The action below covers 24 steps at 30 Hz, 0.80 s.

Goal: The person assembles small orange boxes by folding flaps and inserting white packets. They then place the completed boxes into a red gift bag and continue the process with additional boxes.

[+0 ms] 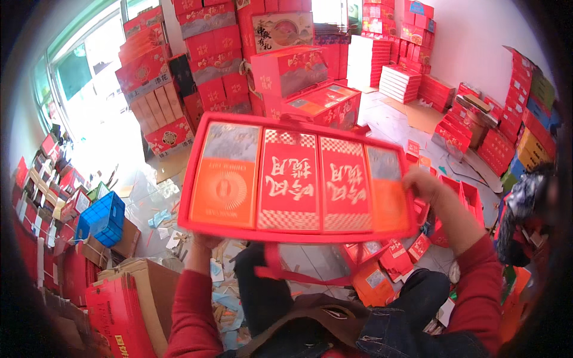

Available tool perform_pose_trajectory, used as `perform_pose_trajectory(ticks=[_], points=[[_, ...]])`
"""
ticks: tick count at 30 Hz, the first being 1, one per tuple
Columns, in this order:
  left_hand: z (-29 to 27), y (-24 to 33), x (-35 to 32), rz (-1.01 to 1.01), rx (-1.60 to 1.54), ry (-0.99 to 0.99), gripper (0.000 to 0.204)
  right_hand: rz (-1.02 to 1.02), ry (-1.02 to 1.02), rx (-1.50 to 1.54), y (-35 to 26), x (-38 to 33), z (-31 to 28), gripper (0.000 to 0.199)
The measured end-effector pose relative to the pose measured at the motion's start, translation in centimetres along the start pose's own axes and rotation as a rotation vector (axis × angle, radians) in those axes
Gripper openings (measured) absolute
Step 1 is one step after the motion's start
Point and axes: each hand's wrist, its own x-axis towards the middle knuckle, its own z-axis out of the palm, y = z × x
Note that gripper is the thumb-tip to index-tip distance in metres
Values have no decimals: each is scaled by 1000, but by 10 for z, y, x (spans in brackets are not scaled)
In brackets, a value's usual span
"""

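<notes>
**Our two hands hold a red gift box (292,237) above the lap**

The fingers of our right hand (422,184) are bent in around the box's right end, gripping its rim. Our left hand (208,240) is under the near left corner; its fingers are mostly hidden by the box, so we cannot tell how far they are closed.

The box is held up in front of us, off the floor, open face toward us. Four packs fill it side by side: an orange-and-grey pack (225,188) at the left, two red packs (289,179) with checkered ends in the middle, and another orange-and-grey pack (385,197) at the right, beside our right hand. A red strap (310,277) hangs in a loop below the near side.

Farther out, paper scraps (160,218) litter the tiled floor (143,241). To our left sit a blue crate (100,218) and a brown cardboard carton (158,298). Beyond the box, stacked red cartons (215,62) rise high.
</notes>
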Motion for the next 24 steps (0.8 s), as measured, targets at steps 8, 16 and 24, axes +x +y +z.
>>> perform_pose_trajectory(ticks=[8, 16, 24], points=[[67, -104, -60, -142, -147, 166, 63, -627, -217, 558, -105, -31, -14, 75], [45, -151, 32, -258, -178, 220, 66, -882, 732, 363, 86, 78, -47, 51], [-10, -178, 259, 82, -159, 217, 70, -964, 502, 162, -28, 340, -130, 52]])
